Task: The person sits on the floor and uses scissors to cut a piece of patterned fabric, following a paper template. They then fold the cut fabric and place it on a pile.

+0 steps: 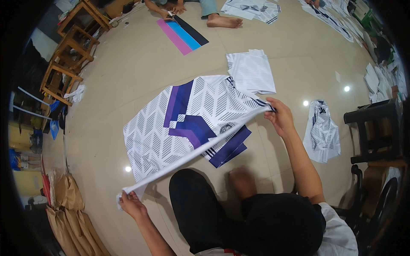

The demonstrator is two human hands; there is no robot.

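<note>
A large white jersey panel [147, 123] with grey hatched shapes and a purple-and-navy band spreads over the tiled floor in front of me. My left hand [133, 205] pinches its near left corner, slightly raised. At the opposite end, my right hand [279, 117] grips the corner by the navy-trimmed edge. Between both hands the near edge is drawn taut and folds over in a long roll. Purple-and-white folded fabric pieces [232, 147] lie partly under that edge. Just beyond the panel rests a stack of white striped fabric pieces [252, 72].
To the right lie another patterned piece [322, 132] and a black stool [376, 128]. Wooden stools [64, 64] and brown paper sacks [72, 209] line the left. At the far side a co-worker's hands [171, 9] hold scissors at a pink, blue and black strip [181, 36].
</note>
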